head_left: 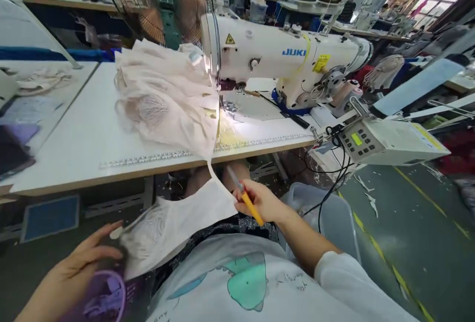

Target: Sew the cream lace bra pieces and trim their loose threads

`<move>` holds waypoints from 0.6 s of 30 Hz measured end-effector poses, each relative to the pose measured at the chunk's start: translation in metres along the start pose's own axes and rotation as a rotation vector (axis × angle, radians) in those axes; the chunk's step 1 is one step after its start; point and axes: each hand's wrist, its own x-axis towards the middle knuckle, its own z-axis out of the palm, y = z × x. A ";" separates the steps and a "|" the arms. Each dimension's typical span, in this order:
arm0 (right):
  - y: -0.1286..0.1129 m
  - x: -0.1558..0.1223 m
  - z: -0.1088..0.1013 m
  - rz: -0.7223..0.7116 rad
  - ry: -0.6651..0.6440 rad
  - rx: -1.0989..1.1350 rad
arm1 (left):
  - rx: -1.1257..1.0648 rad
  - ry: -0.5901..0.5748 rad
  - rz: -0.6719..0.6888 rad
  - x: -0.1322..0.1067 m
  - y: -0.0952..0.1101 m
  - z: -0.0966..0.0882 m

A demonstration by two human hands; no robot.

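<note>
My right hand (260, 201) is closed round an orange-handled tool (253, 209) with a thin grey end pointing up and left; its exact kind is unclear. The same fingers meet the right end of a white garment piece (200, 203) with a gathered, cup-like part, lying above my lap. At its left end is my left hand (89, 255), fingers apart, beside a small pale tab. A narrow strip joins this piece to a larger heap of pale fabric (166, 99) on the sewing table (74, 144), left of the needle of a white sewing machine (256, 50).
A fan (163, 0) stands behind the fabric. A control box (389, 139) with hanging black cables is at the right. Below are a clear plastic bin (341, 228) and a purple basket (124, 297). A black-handled tool (295, 118) lies on the table.
</note>
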 end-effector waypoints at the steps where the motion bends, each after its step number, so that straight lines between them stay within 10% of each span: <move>1: 0.004 -0.010 0.004 0.005 -0.008 -0.085 | -0.072 -0.002 -0.003 -0.001 0.009 0.015; 10: 0.017 -0.050 0.017 -0.005 -0.200 -0.446 | -0.337 -0.363 0.436 0.073 0.155 0.091; 18: 0.014 -0.025 -0.035 0.097 -0.411 -0.586 | -0.839 -0.483 0.129 0.069 0.163 0.107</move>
